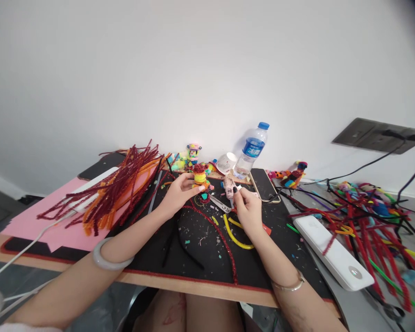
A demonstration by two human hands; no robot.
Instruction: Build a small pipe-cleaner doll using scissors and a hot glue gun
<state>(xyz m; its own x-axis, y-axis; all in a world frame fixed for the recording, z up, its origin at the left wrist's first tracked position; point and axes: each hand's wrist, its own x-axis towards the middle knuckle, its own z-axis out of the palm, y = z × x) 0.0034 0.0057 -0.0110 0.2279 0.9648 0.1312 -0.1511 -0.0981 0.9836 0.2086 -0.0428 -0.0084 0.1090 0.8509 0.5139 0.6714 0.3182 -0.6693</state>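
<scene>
My left hand [180, 194] is closed around a small pipe-cleaner figure [200, 177] with a dark red top and a yellow band, held upright over the black mat [207, 258]. To its right, my right hand [249, 207] is pinched above the mat; what its fingers hold, if anything, is too small to make out. A pale pinkish cylinder [228, 188] is beside its fingertips. Between the hands lies a silver metal tool [220, 203]. A curved yellow pipe cleaner [233, 236] and a long red glittery pipe cleaner [225, 240] lie below.
Red and orange pipe cleaners [124, 184] are heaped on pink sheets [55, 226] at left. Along the wall stand a water bottle [251, 150], a white cup [226, 163] and a phone [264, 185]. At right are a white power bank [334, 253], cables and more pipe cleaners [376, 258].
</scene>
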